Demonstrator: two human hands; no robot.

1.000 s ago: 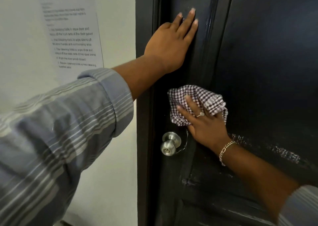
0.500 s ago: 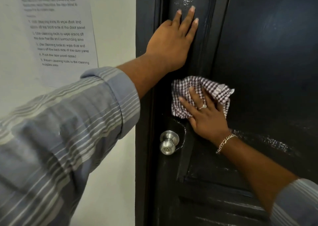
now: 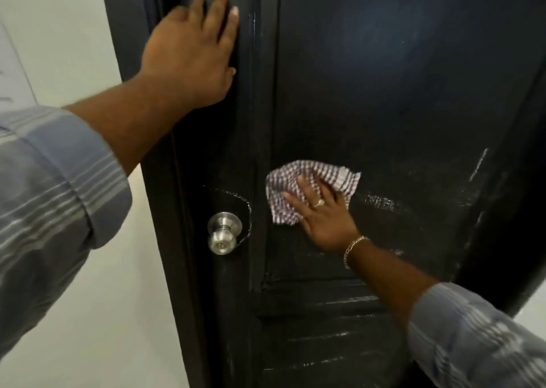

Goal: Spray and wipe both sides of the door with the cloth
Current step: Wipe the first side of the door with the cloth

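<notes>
The right hand, flat on the checked cloth, has slid rightward from the knob onto the door panel, so wiping continues, while the open left hand braces the door.

The black painted panelled door has a glossy finish with wet streaks (brightest on the lower panels). The checked woven cloth looks soft and crumpled. The round brushed-metal door knob has a satin sheen. The pale wall looks matt.

I see the black door bearing a steel knob; the checked cloth seems pressed flat against its panel.
</notes>
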